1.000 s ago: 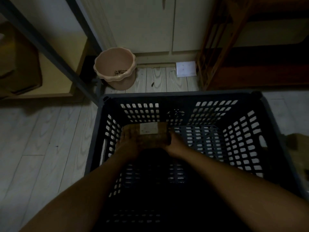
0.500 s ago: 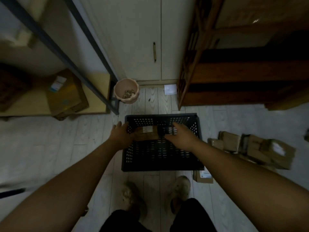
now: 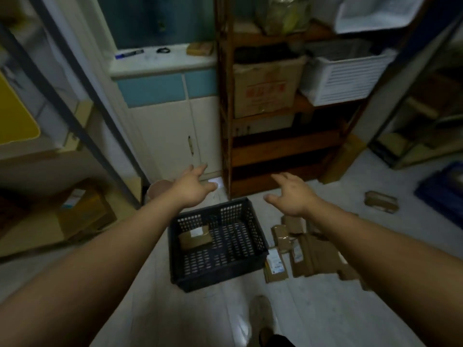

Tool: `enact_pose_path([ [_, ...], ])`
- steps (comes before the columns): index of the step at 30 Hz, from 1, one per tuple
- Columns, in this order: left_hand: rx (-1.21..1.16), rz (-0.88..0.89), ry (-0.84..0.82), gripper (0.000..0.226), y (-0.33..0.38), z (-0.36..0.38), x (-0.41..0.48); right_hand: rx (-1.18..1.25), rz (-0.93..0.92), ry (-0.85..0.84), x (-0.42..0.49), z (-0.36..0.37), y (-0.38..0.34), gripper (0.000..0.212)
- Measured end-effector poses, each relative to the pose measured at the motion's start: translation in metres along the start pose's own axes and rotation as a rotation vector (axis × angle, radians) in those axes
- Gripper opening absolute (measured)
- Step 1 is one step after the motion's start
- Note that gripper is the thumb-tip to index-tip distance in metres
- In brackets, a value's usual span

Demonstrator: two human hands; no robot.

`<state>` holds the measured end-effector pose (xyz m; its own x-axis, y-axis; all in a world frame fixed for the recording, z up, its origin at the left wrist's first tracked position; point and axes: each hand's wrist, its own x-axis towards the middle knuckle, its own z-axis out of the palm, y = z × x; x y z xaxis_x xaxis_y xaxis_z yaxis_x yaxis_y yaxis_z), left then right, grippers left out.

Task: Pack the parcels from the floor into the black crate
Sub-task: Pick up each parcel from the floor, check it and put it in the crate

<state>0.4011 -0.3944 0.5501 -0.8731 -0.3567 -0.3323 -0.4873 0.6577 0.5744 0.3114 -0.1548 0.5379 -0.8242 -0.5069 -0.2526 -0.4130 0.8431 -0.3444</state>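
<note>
Hovering over the black crate (image 3: 215, 278), left hand (image 3: 191, 187) and right hand (image 3: 293, 196) are spread, holding nothing; one parcel (image 3: 195, 237) lies in its ten o'clock corner, other parcels (image 3: 310, 254) on the floor (image 3: 200, 316) at three o'clock.

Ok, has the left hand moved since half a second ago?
Yes. It was on the parcel inside the black crate; now the left hand is lifted clear above the crate, open, and the parcel lies alone on the crate floor.
</note>
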Motion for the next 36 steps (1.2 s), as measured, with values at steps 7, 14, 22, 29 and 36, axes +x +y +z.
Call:
enact_pose_path([
  [7, -0.023, 0.260, -0.072, 0.071, 0.121, 0.033, -0.065, -0.090, 0.154, 0.185, -0.110, -0.068, 0.073, 0.073],
  [14, 0.096, 0.421, -0.172, 0.072, 0.239, 0.124, -0.103, -0.123, 0.297, 0.193, -0.211, -0.102, 0.187, 0.073],
  [22, 0.131, 0.529, -0.352, 0.073, 0.380, 0.284, -0.142, -0.073, 0.483, 0.105, -0.320, -0.121, 0.358, 0.071],
  [29, 0.120, 0.468, -0.379, 0.070, 0.423, 0.355, -0.127, -0.029, 0.487, 0.068, -0.316, -0.127, 0.449, 0.076],
  [36, 0.179, 0.414, -0.416, 0.075, 0.450, 0.395, -0.046, -0.010, 0.441, -0.019, -0.246, -0.126, 0.511, 0.075],
])
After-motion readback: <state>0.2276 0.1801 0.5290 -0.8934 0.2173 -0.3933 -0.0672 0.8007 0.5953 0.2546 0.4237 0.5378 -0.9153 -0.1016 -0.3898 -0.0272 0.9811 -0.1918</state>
